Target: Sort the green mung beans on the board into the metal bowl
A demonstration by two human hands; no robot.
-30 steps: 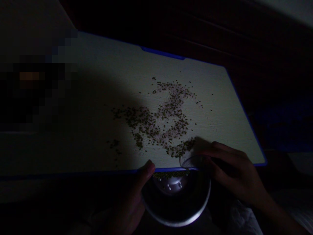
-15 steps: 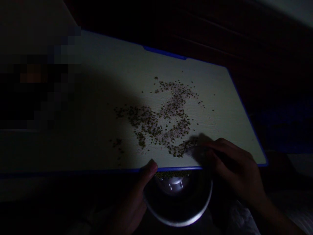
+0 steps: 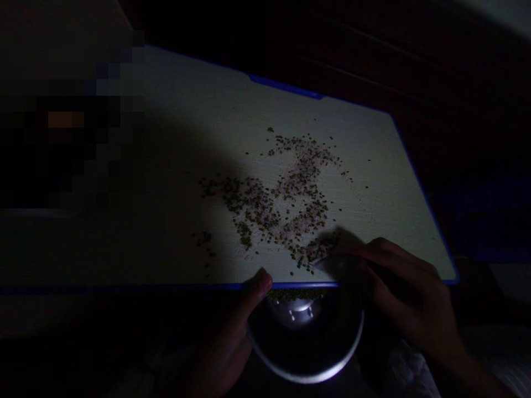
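In dim light a pale board with a blue edge lies in front of me, strewn with small green beans mixed with pale grains. My left hand grips the rim of a round metal bowl held just under the board's near edge, thumb up by the edge. Some green beans lie at the back of the bowl. My right hand rests on the board's near right part and holds a small clear cup-like scraper against the closest beans.
The board's left half lies in deep shadow, and a blurred dark patch covers its far left. The surroundings beyond the board are dark. Pale cloth shows below my right wrist.
My right hand with the clear piece moved slightly back onto the board, among the nearest beans. The view shifted a little; the bowl and left hand stay under the edge.
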